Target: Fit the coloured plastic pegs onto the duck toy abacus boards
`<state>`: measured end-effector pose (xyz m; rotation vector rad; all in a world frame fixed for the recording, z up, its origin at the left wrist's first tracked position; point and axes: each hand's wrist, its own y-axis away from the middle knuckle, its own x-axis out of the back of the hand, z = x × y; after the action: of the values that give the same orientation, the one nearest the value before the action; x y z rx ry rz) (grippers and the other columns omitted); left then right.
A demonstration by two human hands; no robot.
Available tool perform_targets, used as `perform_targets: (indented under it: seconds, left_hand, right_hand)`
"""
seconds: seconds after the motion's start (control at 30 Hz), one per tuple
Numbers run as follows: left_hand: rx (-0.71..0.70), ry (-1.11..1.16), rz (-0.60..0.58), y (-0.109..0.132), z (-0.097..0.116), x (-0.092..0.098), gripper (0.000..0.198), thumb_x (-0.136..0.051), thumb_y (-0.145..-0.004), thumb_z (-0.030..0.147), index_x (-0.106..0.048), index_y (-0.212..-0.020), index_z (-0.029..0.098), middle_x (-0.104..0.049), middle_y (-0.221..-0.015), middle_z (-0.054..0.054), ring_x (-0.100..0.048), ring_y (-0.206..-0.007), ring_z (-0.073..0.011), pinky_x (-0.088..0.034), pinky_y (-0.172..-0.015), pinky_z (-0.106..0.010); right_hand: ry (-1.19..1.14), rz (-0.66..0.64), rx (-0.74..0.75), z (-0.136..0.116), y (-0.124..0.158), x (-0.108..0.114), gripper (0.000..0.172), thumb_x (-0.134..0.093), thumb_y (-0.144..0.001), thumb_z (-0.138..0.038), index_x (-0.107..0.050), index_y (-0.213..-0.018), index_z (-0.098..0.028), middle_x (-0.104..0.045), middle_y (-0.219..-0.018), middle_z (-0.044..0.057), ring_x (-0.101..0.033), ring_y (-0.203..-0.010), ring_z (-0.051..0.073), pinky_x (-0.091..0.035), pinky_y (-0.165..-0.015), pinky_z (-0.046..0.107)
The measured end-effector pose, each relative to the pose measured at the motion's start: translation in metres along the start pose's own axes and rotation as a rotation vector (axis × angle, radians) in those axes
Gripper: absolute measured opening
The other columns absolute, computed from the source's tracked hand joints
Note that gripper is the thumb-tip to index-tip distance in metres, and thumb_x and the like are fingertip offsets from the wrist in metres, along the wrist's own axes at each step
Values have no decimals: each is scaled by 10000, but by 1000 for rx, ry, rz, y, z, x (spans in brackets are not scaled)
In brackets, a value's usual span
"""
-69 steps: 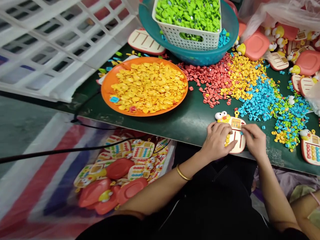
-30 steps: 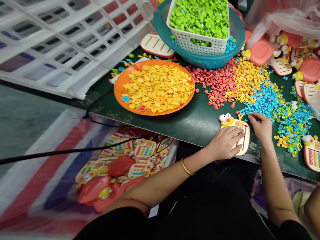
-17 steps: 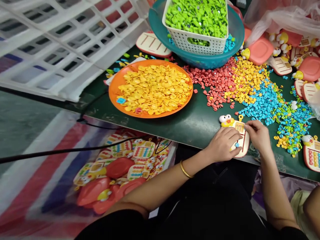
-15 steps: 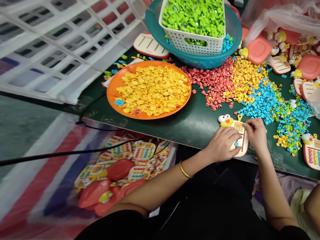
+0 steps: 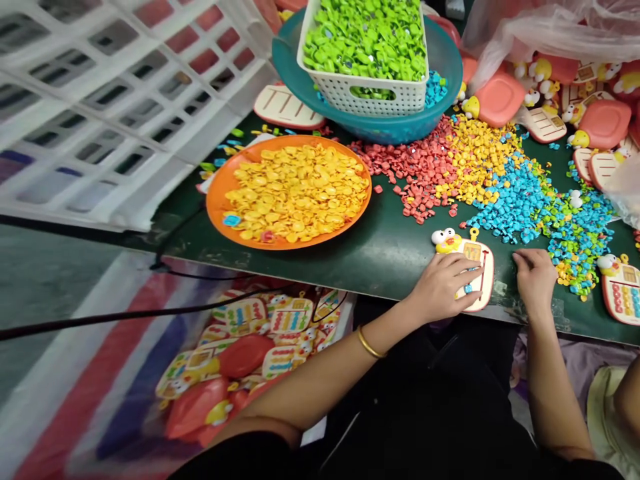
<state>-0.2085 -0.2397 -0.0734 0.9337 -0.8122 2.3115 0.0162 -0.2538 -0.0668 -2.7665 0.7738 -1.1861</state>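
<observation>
A cream toy board (image 5: 483,283) with a red rim, a yellow duck head and bulging eyes lies at the table's front edge. My left hand (image 5: 445,280) rests over its left part, fingers across the slotted face, holding it against the table. A small blue piece (image 5: 468,289) shows between these fingers. Just right of the board, apart from it, my right hand (image 5: 536,280) is closed with curled fingers low over the table. Whatever its fingertips hold, if anything, is hidden. Loose blue pieces (image 5: 515,200) lie in a heap beyond both hands.
An orange plate (image 5: 215,200) holds yellow pieces. Behind it, a white basket (image 5: 345,93) of green pieces stands in a teal basin (image 5: 370,130). Red pieces (image 5: 425,173) adjoin the heap. A filled toy board (image 5: 623,290) lies at right. A white crate (image 5: 110,140) leans at left.
My right hand has moved off the board's right edge to the right, its fingers curled. My left hand stays on the board. The whole view has shifted slightly.
</observation>
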Motion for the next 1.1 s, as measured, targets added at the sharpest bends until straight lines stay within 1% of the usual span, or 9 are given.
perform_targets:
  seconds: [0.13,0.3,0.53,0.6,0.67,0.73,0.83,0.97,1.1]
  left_hand:
    - [9,48,64,1,-2,-4,359,-616,-902,389,-660,-1208,207,-694,-1208,-76,-584,-1167,-254,-445,-1016,-418]
    - [85,33,50,-4,-1,0,497,-690,-833,415,-583,-1259,183,-644,-1248,-114,-567,-1177,-285,-444,-1030,-446]
    - [87,-10,24,-10,-1,3,595,-691,-821,472,-534,-1317,183,-555,-1385,-140,-520,-1243,-307,-434,-1034,-467]
    - [50,-40,-38,-11,-3,4,563,-660,-856,465,-543,-1354,230,-558,-1414,-106,-513,-1249,-312,-427,-1025,-476]
    - [19,-63,-85,-11,-3,4,477,-622,-892,440,-581,-1339,280,-598,-1389,-65,-524,-1227,-310,-428,-999,-475]
    - [24,-69,-61,-11,-3,3,410,-592,-913,419,-619,-1297,276,-635,-1340,-60,-542,-1197,-300,-426,-989,-463]
    - [80,-73,9,-12,0,1,418,-598,-899,439,-634,-1253,219,-652,-1274,-95,-552,-1169,-295,-420,-1008,-451]
    - [114,-63,1,-11,3,0,416,-632,-865,444,-633,-1191,185,-647,-1210,-108,-540,-1153,-295,-425,-1005,-449]
    - [122,-51,-10,-10,2,1,420,-666,-828,472,-622,-1127,180,-647,-1168,-101,-543,-1122,-287,-426,-982,-445]
  right_hand:
    - [-263,-204,47,-19,-1,-20,182,-632,-849,-345,-762,-855,-218,-675,-868,48,-619,-795,188,-518,-773,351]
    - [-199,-123,125,-31,8,-40,175,-622,-857,-307,-775,-876,-225,-578,-865,36,-584,-836,176,-505,-795,336]
    - [-175,-289,293,-30,28,-23,260,-503,-935,-271,-759,-975,-253,-677,-993,66,-631,-942,188,-515,-861,338]
    - [-117,-144,229,-14,16,-5,252,-515,-934,-316,-745,-1006,-243,-700,-1022,75,-635,-945,203,-512,-866,363]
    - [58,132,87,10,-2,16,265,-567,-899,-382,-744,-972,-199,-699,-962,106,-619,-891,233,-500,-842,403]
    - [236,235,-1,32,-19,32,279,-590,-866,-395,-749,-900,-168,-689,-887,129,-595,-863,256,-477,-832,428]
    - [286,135,30,39,-33,35,263,-571,-864,-360,-756,-859,-173,-703,-868,130,-588,-873,260,-462,-839,424]
    - [-30,-19,92,3,-24,5,234,-629,-863,-388,-766,-934,-212,-731,-928,75,-608,-816,207,-493,-794,366]
    - [-196,-199,215,-29,-4,-28,166,-633,-872,-330,-781,-844,-259,-702,-908,49,-606,-911,201,-497,-853,364]
